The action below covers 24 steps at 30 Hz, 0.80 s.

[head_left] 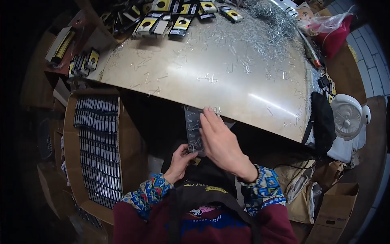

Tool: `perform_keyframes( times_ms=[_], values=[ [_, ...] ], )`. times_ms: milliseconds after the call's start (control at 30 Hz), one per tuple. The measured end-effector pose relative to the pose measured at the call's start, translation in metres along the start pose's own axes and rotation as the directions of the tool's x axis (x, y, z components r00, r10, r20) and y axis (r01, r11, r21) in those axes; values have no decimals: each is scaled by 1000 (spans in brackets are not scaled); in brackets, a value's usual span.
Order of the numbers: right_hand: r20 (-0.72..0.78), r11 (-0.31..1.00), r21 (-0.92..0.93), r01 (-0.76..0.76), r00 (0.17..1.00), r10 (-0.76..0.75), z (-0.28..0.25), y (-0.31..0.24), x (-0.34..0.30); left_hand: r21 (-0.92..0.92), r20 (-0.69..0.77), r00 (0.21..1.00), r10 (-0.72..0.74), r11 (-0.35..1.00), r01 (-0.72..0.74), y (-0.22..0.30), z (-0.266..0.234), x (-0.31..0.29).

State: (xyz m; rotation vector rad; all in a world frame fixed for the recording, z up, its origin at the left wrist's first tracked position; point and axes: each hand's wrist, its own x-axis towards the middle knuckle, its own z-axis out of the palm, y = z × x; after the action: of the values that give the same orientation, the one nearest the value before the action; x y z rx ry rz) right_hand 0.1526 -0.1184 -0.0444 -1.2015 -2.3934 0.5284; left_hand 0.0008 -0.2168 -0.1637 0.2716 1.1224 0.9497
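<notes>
A narrow see-through plastic bag [192,127] stands upright against the near edge of the table [252,99], with several small bent wire pieces showing inside it. Thumb and fingers of my left hand [178,163] pinch its lower end. Across its right side lies my right hand [223,142], the fingers straight and close together, their tips at the table edge. A few wire pieces show by those fingertips. Whether the right palm presses on the bag or only rests beside it is hidden. Loose wire pieces [209,78] are scattered over the tabletop.
A heap of shiny wire pieces [270,30] covers the far right of the table. Black-and-yellow small boxes [181,25] pile up at the back. Left stands a carton [72,156] packed with rows of dark packets. A white fan [346,116] and an open carton [335,209] are right.
</notes>
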Motion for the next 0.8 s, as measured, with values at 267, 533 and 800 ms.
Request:
perform_keyframes(
  times_ms=[267,533,800],
  values=[
    [47,970,241,-37,999,27,10,20,-20,524,121,972,201,819,-234,-10,2,-2],
    [241,920,390,38,960,-142,57,9,-64,863,233,838,493,292,-411,-35,-18,7],
    [249,902,396,-172,966,75,37,22,-48,775,501,641,581,27,-631,22,1,-19]
  ],
)
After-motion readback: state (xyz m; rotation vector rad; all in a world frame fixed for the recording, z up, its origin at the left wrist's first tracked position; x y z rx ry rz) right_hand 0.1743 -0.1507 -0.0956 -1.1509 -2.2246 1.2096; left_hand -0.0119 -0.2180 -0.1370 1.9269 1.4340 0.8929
